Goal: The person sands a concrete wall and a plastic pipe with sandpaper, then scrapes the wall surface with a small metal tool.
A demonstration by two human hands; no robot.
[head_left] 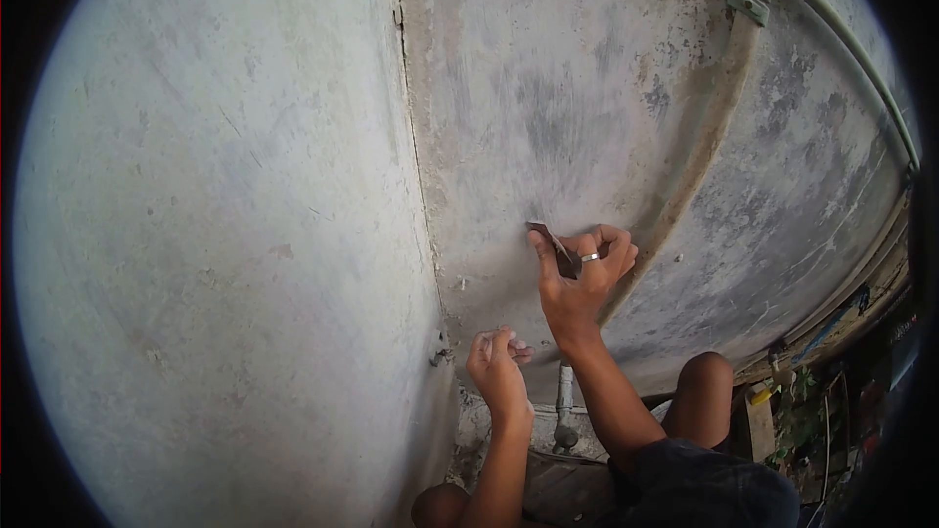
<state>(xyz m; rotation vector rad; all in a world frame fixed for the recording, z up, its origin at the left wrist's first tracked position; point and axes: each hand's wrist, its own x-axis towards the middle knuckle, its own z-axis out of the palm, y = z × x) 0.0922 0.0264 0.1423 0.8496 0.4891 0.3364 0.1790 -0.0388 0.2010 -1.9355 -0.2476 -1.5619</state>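
Observation:
My right hand (579, 284) pinches a folded piece of dark brown sandpaper (550, 237) between thumb and fingers, against the grey wall (548, 117). A ring (590, 257) sits on one of its fingers. Lower and to the left, my left hand (500, 367) is held near the wall corner, its fingers loosely curled together. Nothing shows in that hand, and pale dust marks its fingertips. Darker scuffed patches and fine scratches cover the wall above the sandpaper.
A pale wall (225, 235) stands on the left, meeting the grey one at a cracked corner. A pipe (724, 127) runs down the right side. Below my hands is a short pipe with a fitting (565, 435). Plants and clutter (812, 411) lie at lower right.

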